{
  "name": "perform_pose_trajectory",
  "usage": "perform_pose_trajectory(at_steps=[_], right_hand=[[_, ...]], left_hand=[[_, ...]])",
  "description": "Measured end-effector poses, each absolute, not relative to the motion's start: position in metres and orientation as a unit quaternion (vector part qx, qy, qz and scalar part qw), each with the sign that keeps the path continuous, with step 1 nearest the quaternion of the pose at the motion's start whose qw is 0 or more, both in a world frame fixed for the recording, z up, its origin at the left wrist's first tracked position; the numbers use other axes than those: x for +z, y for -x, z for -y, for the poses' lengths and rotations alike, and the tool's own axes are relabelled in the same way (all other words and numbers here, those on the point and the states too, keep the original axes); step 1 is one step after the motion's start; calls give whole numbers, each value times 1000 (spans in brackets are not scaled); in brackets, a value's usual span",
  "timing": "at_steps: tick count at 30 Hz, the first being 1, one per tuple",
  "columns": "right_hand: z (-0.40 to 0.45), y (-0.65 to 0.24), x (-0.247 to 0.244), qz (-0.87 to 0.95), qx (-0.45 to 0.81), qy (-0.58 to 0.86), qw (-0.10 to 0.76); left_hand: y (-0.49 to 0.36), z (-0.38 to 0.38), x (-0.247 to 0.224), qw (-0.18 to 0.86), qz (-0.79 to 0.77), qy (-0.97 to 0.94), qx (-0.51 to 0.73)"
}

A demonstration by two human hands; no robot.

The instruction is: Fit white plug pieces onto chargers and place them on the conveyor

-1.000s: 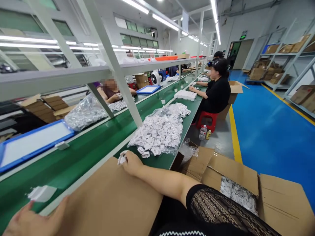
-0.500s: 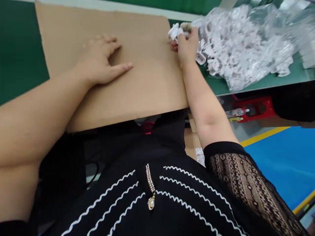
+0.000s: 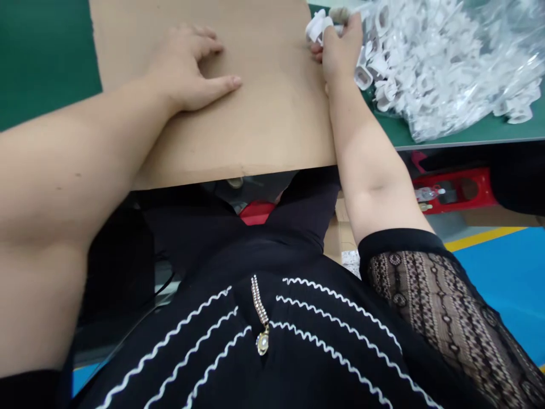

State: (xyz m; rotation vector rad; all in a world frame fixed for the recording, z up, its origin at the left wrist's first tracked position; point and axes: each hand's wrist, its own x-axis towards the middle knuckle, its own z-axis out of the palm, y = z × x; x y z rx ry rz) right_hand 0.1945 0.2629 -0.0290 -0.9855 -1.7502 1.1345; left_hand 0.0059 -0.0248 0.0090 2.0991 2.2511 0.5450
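My left hand (image 3: 193, 71) rests on a sheet of brown cardboard (image 3: 272, 119), its thumb and fingers apart and nothing in it. At the cardboard's right edge, my right hand (image 3: 342, 48) is closed on a white plastic part (image 3: 318, 27). The part's exact kind cannot be made out, and my fingers hide some of it. A pale covering (image 3: 339, 15) shows on one fingertip. Just right of that hand lies a heap of similar white plastic parts (image 3: 438, 62), partly in a clear plastic bag (image 3: 477, 94).
The green table (image 3: 46, 51) carries the cardboard, which overhangs the front edge above my lap. Below the table at right stands a red plastic stool (image 3: 481, 187) with a clear bottle (image 3: 430, 193) on it. A blue floor mat (image 3: 498, 267) lies farther right.
The view has shifted, so the table, cardboard and both hands appear higher and slightly right. My left hand stays flat on the cardboard; my right hand keeps hold of the white plastic part.
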Motion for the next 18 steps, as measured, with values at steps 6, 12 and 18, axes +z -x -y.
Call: perform_pose_trajectory(at_steps=[6,12,18], right_hand=[[-238,-207,-7,665,455,411,425],[-228,-211,-7,645,503,357,451],[-217,-219,8,620,542,365,434]], left_hand=[[-4,24,-3,27,-742,-627,236],[-5,19,-15,3,-737,-614,282],[-17,22,-7,4,-751,-601,272]])
